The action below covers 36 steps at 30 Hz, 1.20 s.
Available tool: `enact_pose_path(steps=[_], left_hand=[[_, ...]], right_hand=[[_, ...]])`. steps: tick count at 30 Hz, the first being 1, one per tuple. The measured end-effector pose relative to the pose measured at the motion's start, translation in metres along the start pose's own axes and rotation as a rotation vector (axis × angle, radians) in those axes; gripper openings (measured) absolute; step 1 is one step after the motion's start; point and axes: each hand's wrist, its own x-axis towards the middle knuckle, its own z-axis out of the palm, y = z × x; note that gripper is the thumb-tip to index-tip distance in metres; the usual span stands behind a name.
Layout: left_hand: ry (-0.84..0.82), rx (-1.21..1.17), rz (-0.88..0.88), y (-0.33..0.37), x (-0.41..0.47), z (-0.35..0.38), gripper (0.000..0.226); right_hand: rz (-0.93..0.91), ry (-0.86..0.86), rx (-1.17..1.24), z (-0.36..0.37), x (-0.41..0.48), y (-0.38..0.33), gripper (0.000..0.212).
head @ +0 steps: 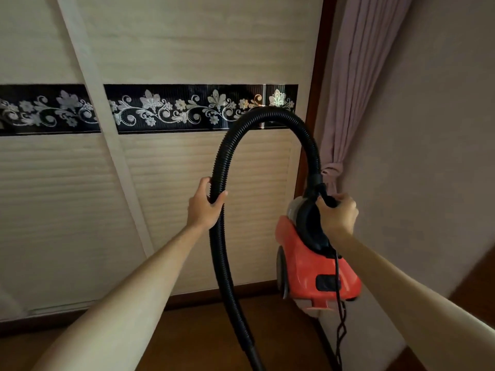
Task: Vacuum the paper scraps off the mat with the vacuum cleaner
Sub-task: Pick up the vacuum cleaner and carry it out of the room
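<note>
A red canister vacuum cleaner point(318, 266) stands on end in the corner, against the wall at the right. Its black ribbed hose point(267, 115) arches up from the top of the body and falls to the floor at the bottom centre. My left hand point(205, 204) is wrapped around the hose on its left, descending side. My right hand point(337, 212) grips the black carry handle point(328, 199) at the top of the body. A black power cord point(340, 325) dangles down the vacuum's side. No mat or paper scraps are in view.
A pale wooden sliding wardrobe point(160, 183) with a black floral band point(174, 109) fills the back. A pink curtain point(356, 76), tied at mid height, hangs beside the vacuum. The right wall point(428, 129) is pinkish. Brown wood floor point(192, 333) lies below.
</note>
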Motion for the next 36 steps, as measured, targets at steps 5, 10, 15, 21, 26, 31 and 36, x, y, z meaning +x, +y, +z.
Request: enact_pose_path(steps=[5, 10, 15, 21, 26, 31, 36], left_hand=[[-0.059, -0.048, 0.042, -0.005, 0.046, 0.038, 0.038], [-0.118, -0.080, 0.075, -0.012, 0.092, 0.086, 0.041], [-0.215, -0.117, 0.143, -0.031, 0.144, 0.138, 0.045], [-0.370, -0.178, 0.211, -0.051, 0.208, 0.196, 0.046], [-0.534, -0.215, 0.280, -0.061, 0.243, 0.246, 0.045], [-0.661, -0.283, 0.352, -0.060, 0.246, 0.293, 0.046], [-0.776, -0.332, 0.403, -0.054, 0.225, 0.333, 0.041]], right_hand=[[0.011, 0.042, -0.026, 0.016, 0.039, 0.006, 0.035], [0.038, 0.105, -0.025, 0.031, 0.065, 0.018, 0.021], [0.097, 0.212, -0.058, 0.057, 0.093, 0.034, 0.021], [0.199, 0.357, -0.142, 0.090, 0.120, 0.050, 0.025], [0.284, 0.493, -0.179, 0.104, 0.128, 0.065, 0.022], [0.364, 0.609, -0.171, 0.104, 0.120, 0.083, 0.023], [0.439, 0.710, -0.169, 0.093, 0.102, 0.103, 0.025]])
